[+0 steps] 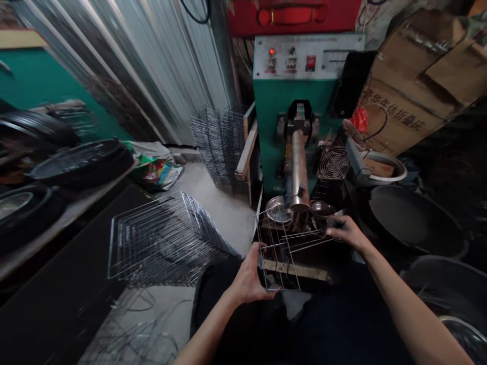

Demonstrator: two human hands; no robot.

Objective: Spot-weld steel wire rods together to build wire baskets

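Observation:
My left hand (251,278) is closed on the left side of a wire rack (279,253), a small frame of thin metal rods held over my lap. To its right, my right hand (344,230) pinches the end of some thin metal wires (308,241) that reach across to the rack. Whether those wires are joined to it I cannot tell. Just beyond both hands stands a green machine (272,137) with a thick copper-coloured arm (300,167) pointing toward me. A small metal bowl (278,209) sits beside the arm's lower end.
A stack of bent wire racks (160,243) stands on the floor to my left, and another wire stack (216,147) leans behind it. Loose wires (140,324) lie at the lower left. Dark round pans (416,218) are at the right, below a cardboard box (422,81).

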